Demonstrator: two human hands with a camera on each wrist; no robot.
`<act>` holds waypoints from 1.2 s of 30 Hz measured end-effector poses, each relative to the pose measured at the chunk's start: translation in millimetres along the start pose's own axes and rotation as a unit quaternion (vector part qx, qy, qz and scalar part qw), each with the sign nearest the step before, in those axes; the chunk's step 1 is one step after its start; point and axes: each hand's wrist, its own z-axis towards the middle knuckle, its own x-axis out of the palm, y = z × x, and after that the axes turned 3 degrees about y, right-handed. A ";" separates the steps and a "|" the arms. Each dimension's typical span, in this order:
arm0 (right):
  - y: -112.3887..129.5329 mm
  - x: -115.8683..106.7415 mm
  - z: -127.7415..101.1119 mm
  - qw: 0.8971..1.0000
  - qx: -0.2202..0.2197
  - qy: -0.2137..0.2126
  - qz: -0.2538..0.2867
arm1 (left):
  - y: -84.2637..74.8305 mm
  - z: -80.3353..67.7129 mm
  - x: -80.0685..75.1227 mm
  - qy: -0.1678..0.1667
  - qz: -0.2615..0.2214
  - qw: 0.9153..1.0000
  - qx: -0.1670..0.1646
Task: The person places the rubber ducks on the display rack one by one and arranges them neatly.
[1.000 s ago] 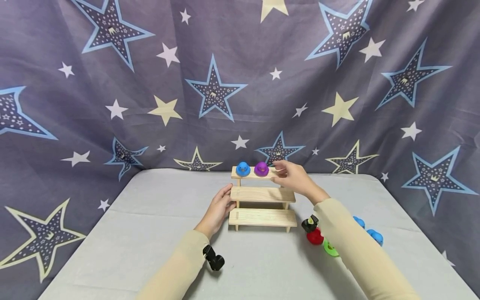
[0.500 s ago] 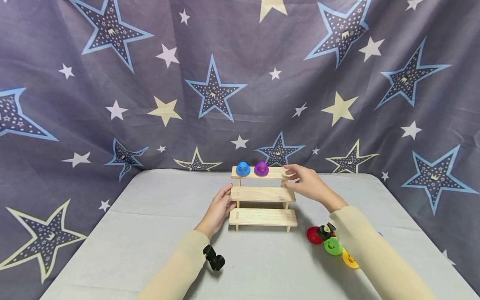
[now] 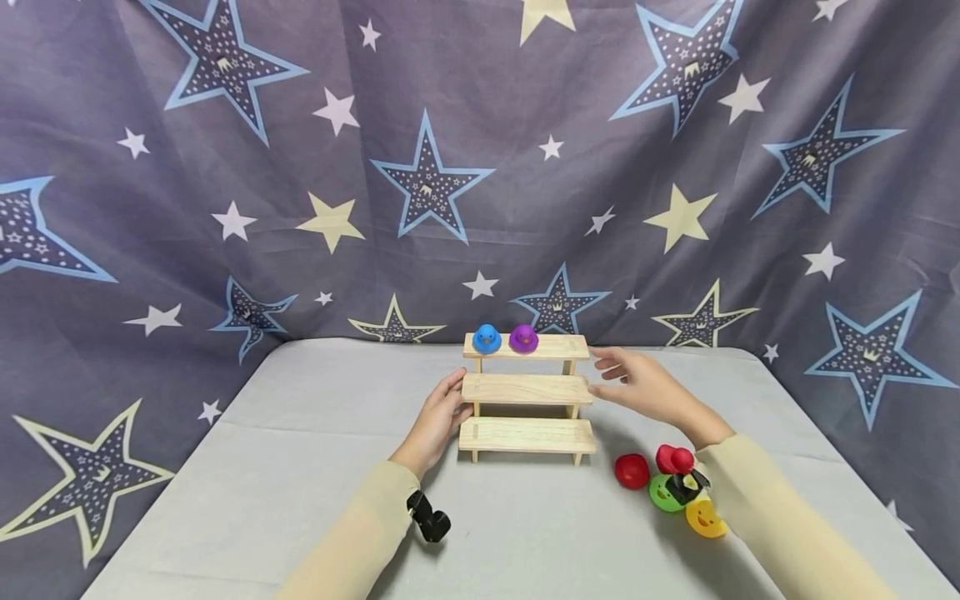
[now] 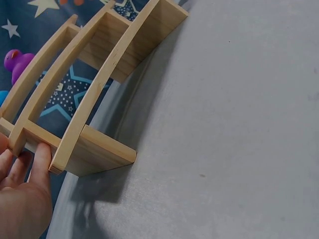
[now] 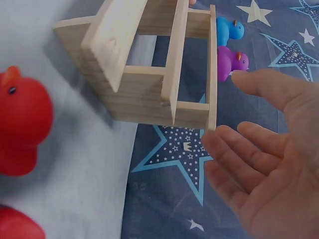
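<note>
Head view shows a wooden rack (image 3: 527,398) with 3 steps standing near the middle of the grey bench (image 3: 300,483). On its top step sit 2 toy ducks side by side: a blue duck (image 3: 487,338) at the left and a purple duck (image 3: 523,337) just beside it on the right.

Left hand (image 3: 438,421) rests against the left end of the rack at the level of the middle and lower steps. Left wrist view confirms contact: the straight fingers (image 4: 41,154) press flat on the end panel of the rack, and nothing is curled round it.

Right hand (image 3: 641,386) hovers just beside the right end of the rack, at the height of the middle step, apart from the wood. Right wrist view shows the palm open, fingers (image 5: 249,159) spread and relaxed, holding nothing.

On the bench to the right of the rack, near the right sleeve (image 3: 780,525), lies a group of toys: a red ball-like toy (image 3: 632,471), a red duck (image 3: 673,458), a green duck (image 3: 663,493) and a yellow duck (image 3: 705,518). A small black device on the right wrist partly covers the green duck.

Behind the bench hangs a dark cloth (image 3: 225,167) printed with stars.
</note>
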 end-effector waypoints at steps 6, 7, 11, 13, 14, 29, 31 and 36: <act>-8.8 1.7 -17.5 1.000 -0.001 0.014 -0.006 | 1.1 1.4 0.1 0.001 0.000 1.000 0.000; -10.3 2.7 -20.3 1.000 -0.001 0.018 -0.007 | 1.3 1.7 0.1 0.001 0.000 1.000 0.000; -15.5 6.3 -30.2 0.999 0.001 0.041 -0.005 | 1.7 2.6 0.2 0.000 -0.002 1.000 0.002; -17.6 8.2 -34.5 0.999 0.005 0.051 -0.004 | 1.6 2.8 0.4 0.000 -0.003 1.000 0.002; -18.7 9.0 -36.7 0.998 0.008 0.056 -0.005 | 1.5 2.9 0.4 0.000 -0.003 1.000 0.002; -31.9 22.9 -61.6 0.986 0.013 0.163 -0.018 | 1.8 1.8 -0.1 -0.007 0.007 1.000 -0.003; -34.2 24.9 -63.2 0.985 0.016 0.172 -0.023 | 2.2 1.8 0.0 -0.010 0.007 1.000 -0.004; -37.1 29.3 -66.7 0.982 0.037 0.187 -0.014 | 2.5 2.1 0.3 -0.013 0.007 1.000 -0.007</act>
